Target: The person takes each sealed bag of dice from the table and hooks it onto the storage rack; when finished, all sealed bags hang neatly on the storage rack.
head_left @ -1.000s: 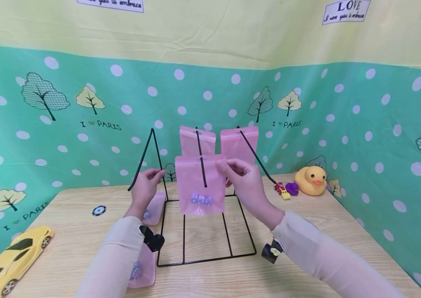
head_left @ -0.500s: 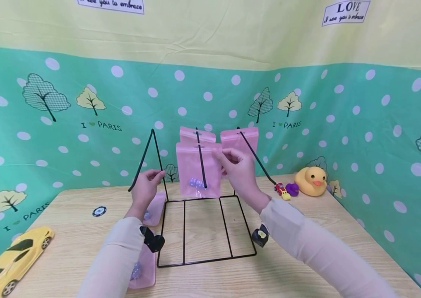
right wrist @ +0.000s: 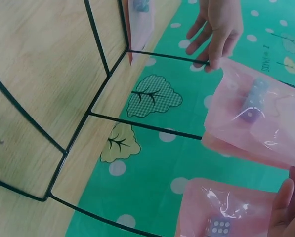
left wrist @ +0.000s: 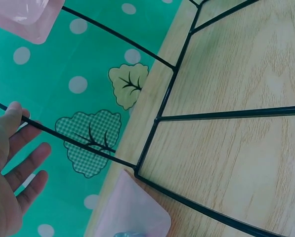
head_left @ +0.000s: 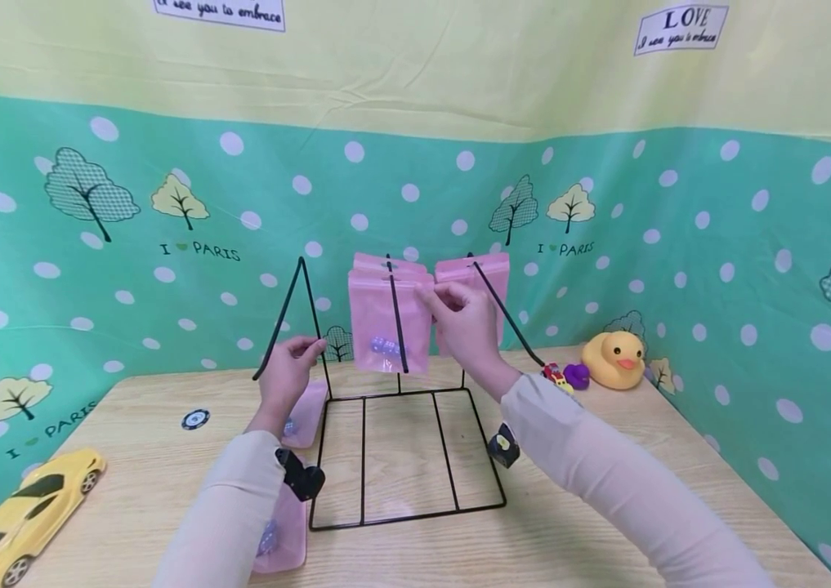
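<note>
My right hand (head_left: pixel 468 320) pinches the right edge of a pink zip bag (head_left: pixel 378 314) near its top. Dice (right wrist: pixel 256 101) show through the bag's clear front in the right wrist view. The middle hook (head_left: pixel 397 318) of a black wire rack (head_left: pixel 408 518) passes through the bag's top. Close behind it hangs another pink bag (head_left: pixel 367 261). A third pink bag (head_left: pixel 499 269) hangs on the right hook, partly hidden by my right hand. My left hand (head_left: pixel 286 376) pinches the rack's left upright (left wrist: pixel 53 132) between thumb and forefinger, its other fingers spread.
Two pink bags with dice lie left of the rack: a far one (head_left: pixel 310 412) and a near one (head_left: pixel 290 539). A poker chip (head_left: pixel 195 419) and yellow toy car (head_left: pixel 25 514) are further left. At the back right sit a yellow duck (head_left: pixel 612 359), purple duck (head_left: pixel 576 376) and small toy car (head_left: pixel 556 377).
My right hand has moved the pink bag up and back along the middle hook, close to the bag hanging behind. The left hand has stayed on the upright.
</note>
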The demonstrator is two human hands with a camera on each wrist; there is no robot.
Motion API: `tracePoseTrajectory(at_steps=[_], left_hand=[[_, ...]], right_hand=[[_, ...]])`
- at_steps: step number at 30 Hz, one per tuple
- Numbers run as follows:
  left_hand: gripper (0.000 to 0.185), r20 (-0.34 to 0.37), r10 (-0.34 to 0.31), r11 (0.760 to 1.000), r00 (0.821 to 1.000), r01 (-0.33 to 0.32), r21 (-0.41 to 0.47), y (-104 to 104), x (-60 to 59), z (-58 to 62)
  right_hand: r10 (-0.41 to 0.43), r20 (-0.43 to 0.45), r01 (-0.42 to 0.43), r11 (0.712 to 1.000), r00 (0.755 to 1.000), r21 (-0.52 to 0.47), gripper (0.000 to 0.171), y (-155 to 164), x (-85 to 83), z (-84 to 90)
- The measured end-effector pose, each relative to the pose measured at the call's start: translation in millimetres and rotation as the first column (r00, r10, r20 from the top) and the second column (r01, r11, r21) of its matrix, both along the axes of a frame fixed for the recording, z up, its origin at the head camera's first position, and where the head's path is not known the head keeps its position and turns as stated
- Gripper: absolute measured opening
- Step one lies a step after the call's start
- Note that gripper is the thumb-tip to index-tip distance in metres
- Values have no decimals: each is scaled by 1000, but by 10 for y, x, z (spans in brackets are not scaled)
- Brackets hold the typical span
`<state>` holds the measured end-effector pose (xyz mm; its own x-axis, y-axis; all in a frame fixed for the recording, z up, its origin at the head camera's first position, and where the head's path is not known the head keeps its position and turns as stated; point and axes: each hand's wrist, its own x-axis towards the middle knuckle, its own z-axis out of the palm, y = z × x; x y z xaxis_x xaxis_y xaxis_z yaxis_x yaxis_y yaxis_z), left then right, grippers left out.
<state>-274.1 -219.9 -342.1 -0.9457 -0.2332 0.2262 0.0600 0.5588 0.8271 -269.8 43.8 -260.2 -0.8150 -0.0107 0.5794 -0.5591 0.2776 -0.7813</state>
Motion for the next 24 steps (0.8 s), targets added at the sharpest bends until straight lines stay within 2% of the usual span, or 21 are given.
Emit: tracePoseTrajectory(at_steps=[13,24], left_hand=[[38,6,-8,1000,1000,8,10,14,14,11],[38,12,1,1000,1000,-1,12,8,3,-8]], right_hand=[[-109,-7,109,990,994,93,30,-54,-83,67],[-221,15,216,961,975,172,33,-101,-120,125]])
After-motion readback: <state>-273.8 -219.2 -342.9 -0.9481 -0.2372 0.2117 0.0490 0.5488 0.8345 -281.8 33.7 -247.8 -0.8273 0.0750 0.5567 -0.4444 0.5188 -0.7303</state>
